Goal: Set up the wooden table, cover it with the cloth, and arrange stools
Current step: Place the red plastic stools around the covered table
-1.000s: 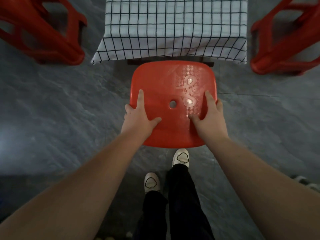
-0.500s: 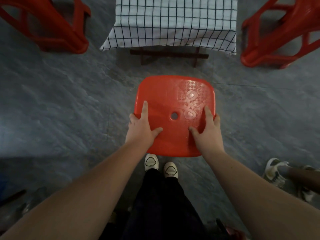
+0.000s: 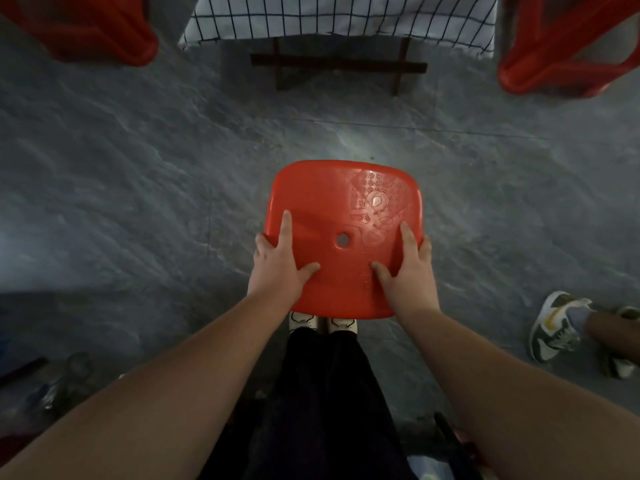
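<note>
Grey stone floor [image 3: 138,188] lies underfoot. Nearest, the left hand [image 3: 277,268] and right hand [image 3: 408,271] clamp the side edges of a red stool [image 3: 332,202], thumbs on top. Farther off stands the table [image 3: 339,65] under its checked cloth [image 3: 339,19], well apart, with two red stools [image 3: 104,32] flanking it.

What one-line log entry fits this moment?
hands: left hand, right hand gripping red plastic stool | checked cloth: on table

A person with bare forearms and no sleeves showing wears loose black trousers [image 3: 322,403] and white shoes [image 3: 323,322] with dark outline markings.
</note>
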The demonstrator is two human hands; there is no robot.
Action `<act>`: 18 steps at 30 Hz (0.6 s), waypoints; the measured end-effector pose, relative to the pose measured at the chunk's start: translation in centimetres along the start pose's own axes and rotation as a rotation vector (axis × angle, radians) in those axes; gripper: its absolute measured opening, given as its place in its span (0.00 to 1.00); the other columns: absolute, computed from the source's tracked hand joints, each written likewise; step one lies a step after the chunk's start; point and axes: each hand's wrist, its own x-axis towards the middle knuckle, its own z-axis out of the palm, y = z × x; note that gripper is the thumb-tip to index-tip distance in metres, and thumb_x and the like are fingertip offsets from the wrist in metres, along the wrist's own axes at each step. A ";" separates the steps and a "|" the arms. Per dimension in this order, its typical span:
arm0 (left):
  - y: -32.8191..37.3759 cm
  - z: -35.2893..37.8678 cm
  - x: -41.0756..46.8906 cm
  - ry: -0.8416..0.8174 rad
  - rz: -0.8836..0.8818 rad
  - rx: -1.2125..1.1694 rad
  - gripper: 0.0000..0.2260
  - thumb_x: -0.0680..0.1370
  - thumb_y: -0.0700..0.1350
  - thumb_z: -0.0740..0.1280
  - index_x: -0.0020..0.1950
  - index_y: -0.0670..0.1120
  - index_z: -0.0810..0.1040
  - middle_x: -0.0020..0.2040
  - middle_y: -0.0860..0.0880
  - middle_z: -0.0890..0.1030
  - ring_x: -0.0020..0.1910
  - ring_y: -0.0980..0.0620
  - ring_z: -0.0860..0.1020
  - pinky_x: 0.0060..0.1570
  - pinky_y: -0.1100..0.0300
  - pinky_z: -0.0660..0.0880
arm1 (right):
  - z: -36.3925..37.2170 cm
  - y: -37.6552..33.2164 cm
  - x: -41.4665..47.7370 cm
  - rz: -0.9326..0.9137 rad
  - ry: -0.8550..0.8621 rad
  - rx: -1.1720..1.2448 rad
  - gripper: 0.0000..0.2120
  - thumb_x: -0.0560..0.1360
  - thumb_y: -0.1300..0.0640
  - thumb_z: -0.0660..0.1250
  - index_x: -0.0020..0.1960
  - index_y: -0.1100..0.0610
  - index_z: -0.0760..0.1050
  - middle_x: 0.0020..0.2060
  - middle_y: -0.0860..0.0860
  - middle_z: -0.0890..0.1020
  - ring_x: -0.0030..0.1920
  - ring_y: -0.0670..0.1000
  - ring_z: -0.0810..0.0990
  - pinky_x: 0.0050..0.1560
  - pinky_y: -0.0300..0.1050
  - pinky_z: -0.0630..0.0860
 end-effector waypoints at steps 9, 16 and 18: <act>-2.7 2.8 1.3 -0.017 -0.036 0.009 0.50 0.74 0.59 0.72 0.76 0.66 0.33 0.73 0.42 0.57 0.71 0.40 0.65 0.63 0.38 0.73 | 3.3 1.9 1.1 0.001 -0.027 0.007 0.41 0.77 0.49 0.71 0.79 0.37 0.48 0.80 0.50 0.48 0.78 0.56 0.57 0.74 0.60 0.64; -3.0 3.9 1.3 0.001 -0.034 0.030 0.49 0.75 0.57 0.72 0.77 0.66 0.34 0.74 0.42 0.55 0.73 0.42 0.63 0.62 0.40 0.72 | 4.5 3.0 0.9 0.010 -0.011 0.020 0.40 0.77 0.51 0.71 0.79 0.40 0.50 0.80 0.53 0.48 0.78 0.57 0.56 0.75 0.56 0.60; -3.0 3.9 1.3 0.003 -0.033 0.031 0.49 0.75 0.57 0.72 0.77 0.65 0.34 0.75 0.41 0.55 0.73 0.41 0.63 0.63 0.39 0.72 | 4.6 3.0 0.9 0.012 -0.013 0.013 0.40 0.77 0.51 0.71 0.79 0.40 0.49 0.80 0.54 0.47 0.79 0.58 0.55 0.75 0.56 0.59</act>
